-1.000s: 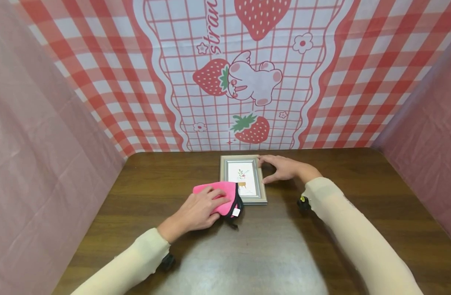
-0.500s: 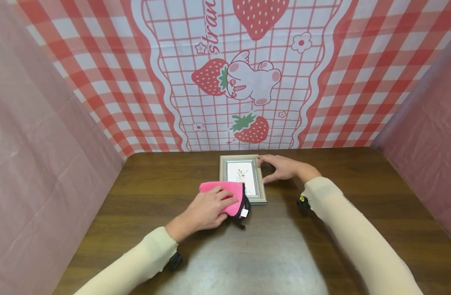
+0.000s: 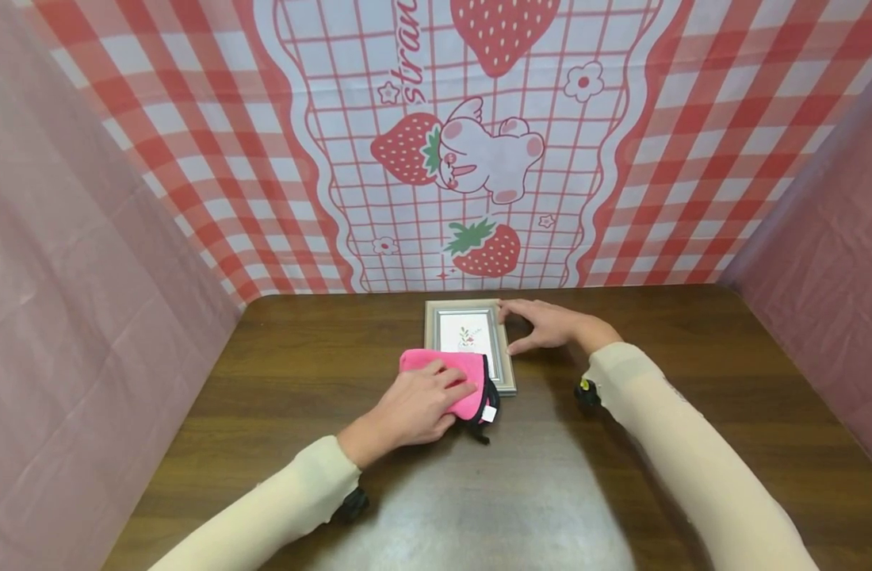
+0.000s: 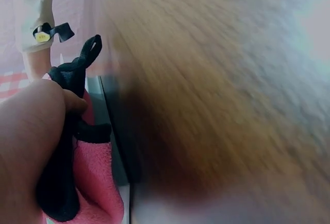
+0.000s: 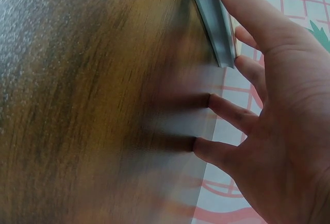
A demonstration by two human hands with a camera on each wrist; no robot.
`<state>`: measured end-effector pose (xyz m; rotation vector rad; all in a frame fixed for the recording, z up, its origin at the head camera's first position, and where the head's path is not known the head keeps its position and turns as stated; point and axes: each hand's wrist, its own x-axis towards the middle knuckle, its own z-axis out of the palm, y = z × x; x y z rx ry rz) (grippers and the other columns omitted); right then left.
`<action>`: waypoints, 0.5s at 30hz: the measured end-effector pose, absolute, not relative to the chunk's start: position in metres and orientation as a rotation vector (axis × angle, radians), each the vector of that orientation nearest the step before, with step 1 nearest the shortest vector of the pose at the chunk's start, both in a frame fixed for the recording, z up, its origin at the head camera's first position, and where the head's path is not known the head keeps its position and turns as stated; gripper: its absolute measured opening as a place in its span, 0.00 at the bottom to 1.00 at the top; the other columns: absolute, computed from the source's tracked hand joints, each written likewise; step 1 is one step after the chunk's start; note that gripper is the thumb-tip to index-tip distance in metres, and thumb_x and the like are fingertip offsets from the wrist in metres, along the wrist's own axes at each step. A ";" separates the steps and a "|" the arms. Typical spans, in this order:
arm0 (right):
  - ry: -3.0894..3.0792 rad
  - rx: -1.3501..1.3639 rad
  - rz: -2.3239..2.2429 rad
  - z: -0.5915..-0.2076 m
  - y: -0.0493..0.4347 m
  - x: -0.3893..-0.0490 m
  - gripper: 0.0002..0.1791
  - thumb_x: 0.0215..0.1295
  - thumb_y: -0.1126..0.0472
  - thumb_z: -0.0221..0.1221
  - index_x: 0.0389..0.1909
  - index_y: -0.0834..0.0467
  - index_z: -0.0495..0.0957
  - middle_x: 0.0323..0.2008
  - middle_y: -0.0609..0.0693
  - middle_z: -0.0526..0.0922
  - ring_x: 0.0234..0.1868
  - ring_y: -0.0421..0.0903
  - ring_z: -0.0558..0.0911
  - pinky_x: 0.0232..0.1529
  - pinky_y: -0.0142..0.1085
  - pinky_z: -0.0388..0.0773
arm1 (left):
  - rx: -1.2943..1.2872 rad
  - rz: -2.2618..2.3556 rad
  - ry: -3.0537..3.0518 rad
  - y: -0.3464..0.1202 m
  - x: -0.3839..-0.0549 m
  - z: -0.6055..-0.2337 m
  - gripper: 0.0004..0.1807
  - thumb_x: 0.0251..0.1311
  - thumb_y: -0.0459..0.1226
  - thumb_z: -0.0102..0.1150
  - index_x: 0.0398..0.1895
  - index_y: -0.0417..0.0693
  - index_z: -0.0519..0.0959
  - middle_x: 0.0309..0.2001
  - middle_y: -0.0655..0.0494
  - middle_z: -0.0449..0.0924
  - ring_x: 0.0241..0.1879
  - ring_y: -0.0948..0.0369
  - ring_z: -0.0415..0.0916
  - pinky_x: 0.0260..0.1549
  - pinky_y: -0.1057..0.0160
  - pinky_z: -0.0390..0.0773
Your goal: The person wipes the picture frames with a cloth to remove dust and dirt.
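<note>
A small picture frame (image 3: pixel 432 323) with a beige and silver border lies flat near the back of the table, its print showing a plant. My left hand (image 3: pixel 423 406) holds a folded pink cloth (image 3: pixel 472 365) with black trim, a loop and a white tag. The cloth covers the frame's lower part, and my fingers rest on top of it; in the left wrist view the thumb tucks in by the black trim. My right hand (image 3: pixel 548 325) grips the frame's upper right corner, thumb on the right side and fingertips at the top end. Two fingertips touch the tabletop in the right wrist view.
The brown wooden table (image 3: pixel 550 492) reaches back to a red-and-white checked strawberry backdrop (image 3: pixel 493 174). Plain pink curtains (image 3: pixel 86 238) hang on both sides. A bright reflection lies on the table's front.
My left hand has slid the pink cloth rightward across the lower part of the picture frame, close to its right edge. My right hand and the frame have stayed put.
</note>
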<state>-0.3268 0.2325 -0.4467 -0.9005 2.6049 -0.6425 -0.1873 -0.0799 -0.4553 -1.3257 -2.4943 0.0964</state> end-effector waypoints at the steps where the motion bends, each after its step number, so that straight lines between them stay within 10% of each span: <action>1: 2.605 -0.909 -0.644 -0.447 0.233 -0.327 0.31 0.72 0.47 0.76 0.67 0.55 0.77 0.88 0.68 0.63 0.88 0.70 0.63 0.87 0.68 0.61 | -1.328 0.103 -2.500 -0.078 -0.187 -0.455 0.26 0.67 0.47 0.75 0.69 0.61 0.88 0.61 0.59 0.90 0.58 0.57 0.85 0.43 0.61 0.88; 15: 2.587 -1.026 -0.704 -0.452 0.240 -0.331 0.32 0.70 0.35 0.73 0.63 0.51 0.79 0.85 0.69 0.67 0.83 0.74 0.69 0.81 0.72 0.67 | -1.362 0.146 -2.496 -0.035 -0.186 -0.456 0.27 0.69 0.51 0.73 0.71 0.64 0.86 0.63 0.59 0.88 0.58 0.58 0.83 0.38 0.60 0.89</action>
